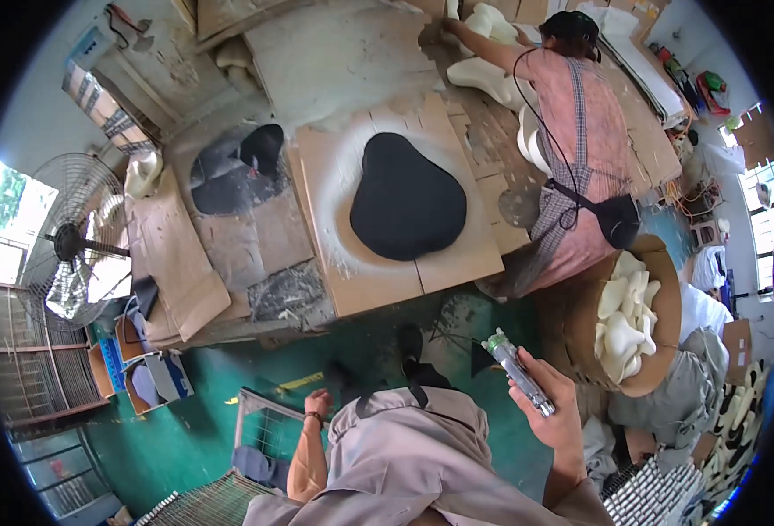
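My right hand (pixel 546 399) is wrapped round a silver spray gun (pixel 523 373) with a green front end, held in front of the table's near edge. Low at my side hangs my left hand (pixel 319 402), its fingers loosely bent and nothing seen in them. Beyond both hands, a black saddle-shaped pad (pixel 407 198) lies flat on a cardboard sheet (pixel 461 267). A pale, whitish band on the cardboard surrounds the pad. Neither hand touches the pad.
A co-worker (pixel 584 131) leans over the table at the right, reaching toward cream foam pieces (pixel 483 79). A round cardboard bin (pixel 663 364) with more foam pieces stands at my right. At the left are a wire-caged fan (pixel 71 241) and small boxes (pixel 155 381).
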Action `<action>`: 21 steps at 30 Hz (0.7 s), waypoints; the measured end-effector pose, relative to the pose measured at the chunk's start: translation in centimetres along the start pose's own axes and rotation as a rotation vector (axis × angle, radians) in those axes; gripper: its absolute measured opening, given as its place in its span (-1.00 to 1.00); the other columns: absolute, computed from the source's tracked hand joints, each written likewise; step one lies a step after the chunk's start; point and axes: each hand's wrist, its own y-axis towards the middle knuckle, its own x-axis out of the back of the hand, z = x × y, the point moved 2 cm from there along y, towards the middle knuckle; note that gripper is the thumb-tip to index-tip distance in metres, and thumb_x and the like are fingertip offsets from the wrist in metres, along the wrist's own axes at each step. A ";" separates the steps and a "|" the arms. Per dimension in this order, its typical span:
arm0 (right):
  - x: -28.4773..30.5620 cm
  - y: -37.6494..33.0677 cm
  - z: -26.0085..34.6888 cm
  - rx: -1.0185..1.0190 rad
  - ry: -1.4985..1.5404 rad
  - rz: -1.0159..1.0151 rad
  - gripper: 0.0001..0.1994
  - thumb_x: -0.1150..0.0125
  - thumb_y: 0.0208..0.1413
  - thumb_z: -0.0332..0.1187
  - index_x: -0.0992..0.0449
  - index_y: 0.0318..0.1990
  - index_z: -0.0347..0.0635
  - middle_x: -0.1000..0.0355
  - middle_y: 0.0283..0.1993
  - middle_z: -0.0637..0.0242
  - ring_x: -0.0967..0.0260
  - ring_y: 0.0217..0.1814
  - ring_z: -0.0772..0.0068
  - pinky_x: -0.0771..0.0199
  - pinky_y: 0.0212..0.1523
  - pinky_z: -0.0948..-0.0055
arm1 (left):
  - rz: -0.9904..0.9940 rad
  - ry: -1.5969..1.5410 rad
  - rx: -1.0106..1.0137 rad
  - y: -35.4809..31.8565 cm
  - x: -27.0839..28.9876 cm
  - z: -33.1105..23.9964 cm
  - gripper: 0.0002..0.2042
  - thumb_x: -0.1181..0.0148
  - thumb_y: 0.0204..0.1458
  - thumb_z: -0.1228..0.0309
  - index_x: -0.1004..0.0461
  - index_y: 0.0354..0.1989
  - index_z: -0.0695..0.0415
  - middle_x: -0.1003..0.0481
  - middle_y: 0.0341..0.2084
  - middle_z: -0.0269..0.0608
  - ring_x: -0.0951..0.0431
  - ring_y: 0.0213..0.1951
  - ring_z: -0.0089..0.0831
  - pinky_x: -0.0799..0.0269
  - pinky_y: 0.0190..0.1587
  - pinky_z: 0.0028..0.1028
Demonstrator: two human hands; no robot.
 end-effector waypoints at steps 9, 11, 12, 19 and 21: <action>-0.2 1.4 0.9 0.015 -0.011 -0.158 -0.48 -0.40 0.12 -0.52 -0.47 0.27 -0.37 -0.55 -0.15 0.09 -0.53 -0.24 0.28 -0.50 -0.19 0.45 | -0.007 0.011 0.067 -0.3 -0.2 -0.3 -0.68 -0.21 0.19 0.42 -0.56 0.12 0.14 -0.66 -0.26 -0.19 -0.69 -0.28 -0.33 -0.62 -0.31 -0.27; 0.1 0.6 0.8 0.000 -0.030 -0.128 -0.48 -0.41 0.12 -0.51 -0.48 0.26 -0.37 -0.55 -0.14 0.09 -0.54 -0.23 0.29 -0.50 -0.19 0.44 | 0.005 -0.002 0.069 -0.8 -0.7 -0.4 -0.68 -0.21 0.18 0.42 -0.56 0.11 0.14 -0.66 -0.26 -0.19 -0.69 -0.29 -0.34 -0.63 -0.31 -0.27; 0.2 0.2 0.8 -0.008 -0.041 -0.101 -0.47 -0.41 0.11 -0.51 -0.48 0.26 -0.37 -0.55 -0.13 0.09 -0.54 -0.23 0.29 -0.51 -0.19 0.44 | 0.001 0.011 0.066 -0.9 -0.8 -0.4 -0.67 -0.22 0.18 0.42 -0.56 0.12 0.14 -0.66 -0.26 -0.19 -0.69 -0.29 -0.34 -0.63 -0.31 -0.28; -0.1 -1.2 0.3 -0.031 -0.064 -0.049 -0.50 -0.41 0.11 -0.52 -0.50 0.24 -0.38 -0.56 -0.17 0.10 -0.54 -0.27 0.31 -0.51 -0.23 0.42 | -0.012 0.082 0.088 -0.8 -1.7 0.7 -0.67 -0.22 0.15 0.45 -0.58 0.10 0.15 -0.66 -0.28 -0.21 -0.69 -0.30 -0.36 -0.64 -0.31 -0.29; -0.3 -0.4 0.8 0.000 -0.046 -0.090 -0.51 -0.40 0.12 -0.50 -0.50 0.23 -0.38 -0.56 -0.19 0.11 -0.53 -0.28 0.32 -0.51 -0.24 0.43 | -0.008 0.068 0.100 -0.9 -1.9 0.6 -0.68 -0.22 0.15 0.45 -0.58 0.09 0.15 -0.67 -0.27 -0.21 -0.69 -0.30 -0.36 -0.64 -0.31 -0.30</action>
